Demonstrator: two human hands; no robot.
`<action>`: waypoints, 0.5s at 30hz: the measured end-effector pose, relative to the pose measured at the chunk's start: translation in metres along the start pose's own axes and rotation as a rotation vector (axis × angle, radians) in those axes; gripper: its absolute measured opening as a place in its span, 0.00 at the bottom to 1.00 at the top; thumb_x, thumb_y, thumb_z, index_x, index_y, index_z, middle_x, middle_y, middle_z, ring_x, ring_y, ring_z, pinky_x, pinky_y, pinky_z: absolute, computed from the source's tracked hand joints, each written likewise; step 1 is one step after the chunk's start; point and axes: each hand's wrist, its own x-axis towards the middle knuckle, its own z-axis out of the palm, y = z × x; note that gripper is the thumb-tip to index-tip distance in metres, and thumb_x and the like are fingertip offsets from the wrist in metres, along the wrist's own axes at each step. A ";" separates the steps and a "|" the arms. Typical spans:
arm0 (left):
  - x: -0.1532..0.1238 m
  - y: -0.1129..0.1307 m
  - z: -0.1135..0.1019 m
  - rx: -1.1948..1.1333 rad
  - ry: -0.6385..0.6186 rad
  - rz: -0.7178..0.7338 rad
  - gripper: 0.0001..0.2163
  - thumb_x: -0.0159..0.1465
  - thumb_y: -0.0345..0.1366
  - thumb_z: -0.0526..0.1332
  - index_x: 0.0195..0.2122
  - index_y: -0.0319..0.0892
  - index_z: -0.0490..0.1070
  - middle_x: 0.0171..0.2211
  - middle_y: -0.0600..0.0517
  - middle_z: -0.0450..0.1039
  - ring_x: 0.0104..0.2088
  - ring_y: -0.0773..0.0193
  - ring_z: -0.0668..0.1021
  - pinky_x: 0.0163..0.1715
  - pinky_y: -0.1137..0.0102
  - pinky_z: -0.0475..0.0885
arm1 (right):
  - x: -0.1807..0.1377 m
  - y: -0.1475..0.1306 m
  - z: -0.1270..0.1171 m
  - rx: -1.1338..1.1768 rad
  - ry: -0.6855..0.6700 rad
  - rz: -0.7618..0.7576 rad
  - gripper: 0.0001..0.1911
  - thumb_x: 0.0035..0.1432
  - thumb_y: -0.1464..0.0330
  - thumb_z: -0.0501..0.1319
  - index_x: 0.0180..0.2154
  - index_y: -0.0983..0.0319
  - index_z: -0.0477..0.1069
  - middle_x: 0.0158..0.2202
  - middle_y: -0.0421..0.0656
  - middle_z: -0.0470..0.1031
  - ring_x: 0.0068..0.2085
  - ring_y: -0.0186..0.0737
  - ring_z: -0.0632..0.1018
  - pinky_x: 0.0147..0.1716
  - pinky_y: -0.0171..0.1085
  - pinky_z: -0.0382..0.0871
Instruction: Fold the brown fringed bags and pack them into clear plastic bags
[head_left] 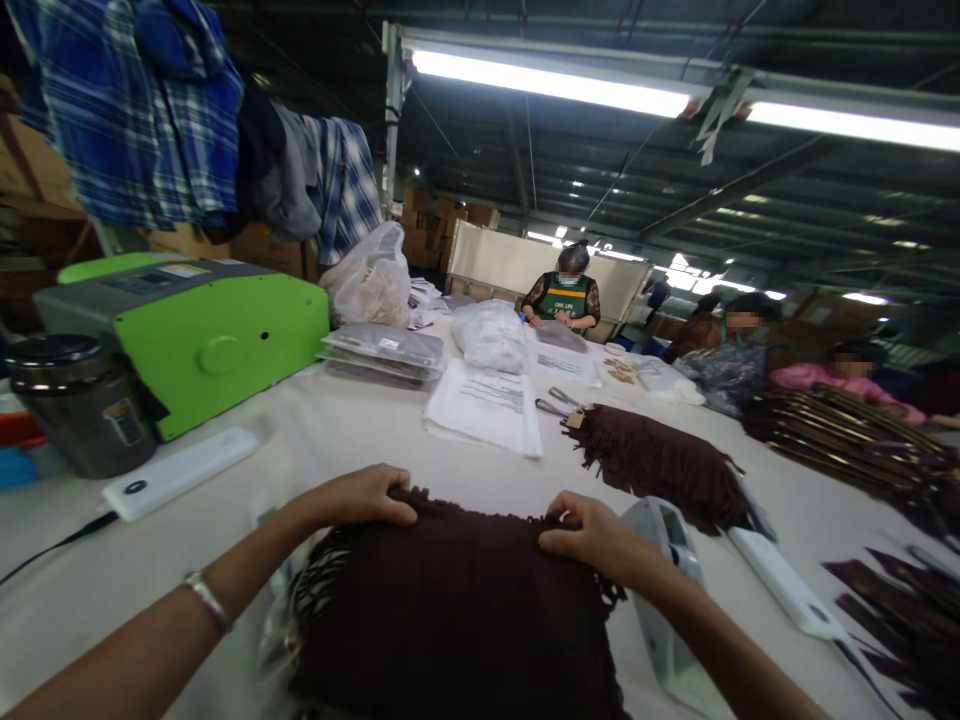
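A dark brown fringed fabric piece (457, 620) lies on the white table (360, 440) right in front of me. My left hand (360, 497) rests on its far left corner, fingers curled over the edge with the thumb pressed on top. My right hand (592, 537) grips the far right corner, fingers pinched on the fringe. A metal bracelet (208, 600) sits on my left wrist.
A second brown fringed piece (660, 465) lies beyond, with scissors (559, 403) and papers (487, 405). A green machine (187, 330), a dark jar (75, 400) and a white bar-shaped device (180, 472) stand left. A white tool (784, 580) lies right. Three people sit at the far side.
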 end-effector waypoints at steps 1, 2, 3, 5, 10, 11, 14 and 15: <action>0.008 -0.003 0.009 0.059 0.041 -0.033 0.14 0.52 0.48 0.63 0.32 0.43 0.71 0.30 0.53 0.75 0.33 0.55 0.76 0.32 0.67 0.70 | 0.007 0.011 0.011 -0.092 0.041 0.025 0.14 0.52 0.63 0.65 0.41 0.61 0.72 0.33 0.43 0.78 0.34 0.42 0.78 0.30 0.35 0.68; 0.014 -0.006 0.018 0.123 0.099 -0.056 0.12 0.52 0.45 0.64 0.32 0.43 0.70 0.31 0.52 0.75 0.35 0.54 0.76 0.36 0.65 0.70 | 0.011 0.020 0.021 -0.160 0.080 0.052 0.17 0.51 0.67 0.64 0.44 0.63 0.72 0.37 0.47 0.79 0.38 0.47 0.78 0.35 0.39 0.70; 0.017 -0.008 0.026 0.185 0.167 -0.068 0.11 0.53 0.42 0.64 0.35 0.43 0.71 0.36 0.49 0.75 0.39 0.52 0.76 0.41 0.61 0.69 | 0.013 0.028 0.031 -0.204 0.126 0.063 0.21 0.51 0.70 0.64 0.48 0.64 0.71 0.43 0.51 0.78 0.44 0.52 0.78 0.42 0.44 0.69; 0.016 -0.008 0.041 0.281 0.297 -0.058 0.13 0.59 0.36 0.61 0.45 0.41 0.69 0.50 0.41 0.71 0.52 0.47 0.70 0.54 0.52 0.62 | 0.008 0.038 0.051 -0.287 0.259 0.009 0.27 0.54 0.71 0.61 0.56 0.64 0.65 0.56 0.56 0.70 0.55 0.58 0.71 0.53 0.52 0.63; -0.025 0.004 0.087 0.352 0.149 0.190 0.32 0.62 0.46 0.62 0.65 0.50 0.51 0.67 0.45 0.54 0.66 0.50 0.56 0.65 0.50 0.49 | -0.021 0.048 0.108 -0.505 0.447 -0.554 0.38 0.63 0.56 0.55 0.68 0.60 0.44 0.65 0.50 0.60 0.63 0.53 0.63 0.60 0.51 0.58; -0.033 0.006 0.099 0.353 0.027 0.279 0.40 0.60 0.52 0.63 0.68 0.51 0.43 0.68 0.44 0.48 0.67 0.48 0.54 0.64 0.47 0.48 | -0.024 0.051 0.120 -0.523 0.442 -0.661 0.43 0.62 0.53 0.56 0.69 0.60 0.39 0.64 0.50 0.61 0.63 0.54 0.64 0.59 0.51 0.60; -0.046 0.005 0.130 0.375 -0.049 0.291 0.49 0.57 0.60 0.61 0.69 0.47 0.32 0.69 0.38 0.39 0.67 0.41 0.48 0.62 0.37 0.45 | -0.023 0.062 0.145 -0.534 0.411 -0.762 0.52 0.57 0.47 0.57 0.69 0.65 0.31 0.64 0.55 0.61 0.62 0.57 0.65 0.56 0.51 0.64; -0.047 0.004 0.136 0.391 -0.040 0.280 0.49 0.57 0.60 0.60 0.69 0.45 0.32 0.69 0.37 0.38 0.67 0.40 0.47 0.61 0.36 0.45 | -0.021 0.066 0.149 -0.539 0.389 -0.757 0.53 0.57 0.47 0.57 0.69 0.66 0.31 0.64 0.56 0.59 0.62 0.58 0.65 0.56 0.52 0.65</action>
